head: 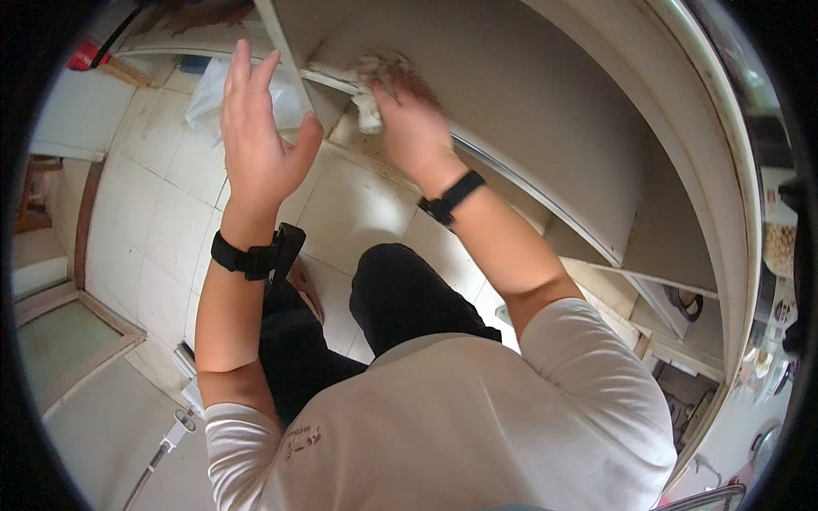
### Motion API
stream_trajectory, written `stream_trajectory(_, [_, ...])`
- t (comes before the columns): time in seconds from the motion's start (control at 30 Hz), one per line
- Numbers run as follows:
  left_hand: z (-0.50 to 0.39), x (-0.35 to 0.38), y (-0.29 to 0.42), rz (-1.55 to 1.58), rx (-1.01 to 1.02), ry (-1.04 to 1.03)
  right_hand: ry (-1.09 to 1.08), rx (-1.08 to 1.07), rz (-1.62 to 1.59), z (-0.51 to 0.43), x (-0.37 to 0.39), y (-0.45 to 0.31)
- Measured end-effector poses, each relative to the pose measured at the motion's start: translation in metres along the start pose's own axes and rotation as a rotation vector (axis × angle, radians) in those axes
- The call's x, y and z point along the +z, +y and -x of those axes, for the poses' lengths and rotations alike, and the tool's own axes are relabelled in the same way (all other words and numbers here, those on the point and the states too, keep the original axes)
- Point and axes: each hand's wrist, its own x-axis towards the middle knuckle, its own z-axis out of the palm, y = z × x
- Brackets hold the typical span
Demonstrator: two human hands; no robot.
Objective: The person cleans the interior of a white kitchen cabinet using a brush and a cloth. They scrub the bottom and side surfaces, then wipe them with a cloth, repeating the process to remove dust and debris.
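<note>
My right hand (418, 131) presses a crumpled, soiled cloth (391, 71) against the shelf board (530, 128) of an open cabinet, at its front left corner. A paler end of the cloth hangs over the board's front edge. The hand and cloth are blurred. My left hand (259, 128) is raised with the fingers apart and the palm turned to the right, holding nothing. Behind it, a white translucent plastic bag (208, 102) lies on the tiled floor, partly hidden by the hand. Black straps circle both wrists.
An upright cabinet panel (287, 57) stands between the two hands. Lower compartments (569, 239) open under the shelf board. A mop-like pole (150, 469) leans at the lower left. A red object (83, 56) is at the upper left. Jars (779, 246) stand on the counter at the right.
</note>
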Motion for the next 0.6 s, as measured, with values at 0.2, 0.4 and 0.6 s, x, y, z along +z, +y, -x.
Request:
stream_trajectory(0.2, [-0.011,0.043,0.034,0.098,0.102,-0.021,0.140,-0.005,0.276,0.122,-0.065,0.096])
stream_trajectory(0.4, [-0.014,0.075,0.066,0.147,0.190,-0.045,0.008,0.344,0.411,0.255,-0.137,0.181])
stream_trajectory(0.6, [-0.008,0.075,0.078,0.169,0.158,-0.098,0.074,0.514,0.453,0.317,-0.175,0.215])
